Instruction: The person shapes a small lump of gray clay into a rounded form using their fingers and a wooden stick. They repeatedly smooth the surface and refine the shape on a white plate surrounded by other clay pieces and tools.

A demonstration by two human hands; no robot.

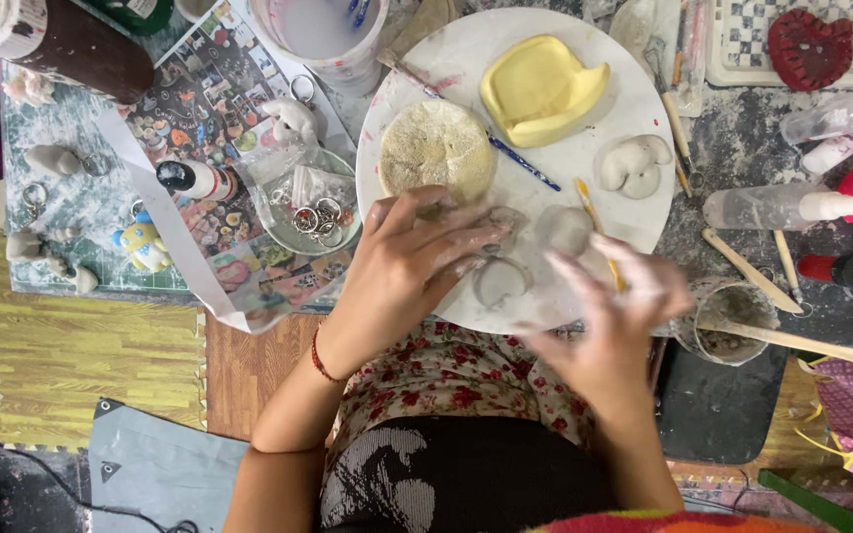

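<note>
L hand (417, 259) lies flat, fingers apart, pinning a clay piece (502, 281) on the round white board (545, 158); R hand (616, 314) blurred, grip can't tell, near a brush (596, 225).

Two clay-dusted hands (417, 257) (614, 316) over small clay pieces (502, 281) on white round board (584, 158)

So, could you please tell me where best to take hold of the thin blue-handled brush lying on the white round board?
Probably pinch the blue brush at mid-handle, from above. It lies flat and diagonal on the white board, bare between the round sponge and yellow sponge, so fingers can close across its narrow width.
</note>
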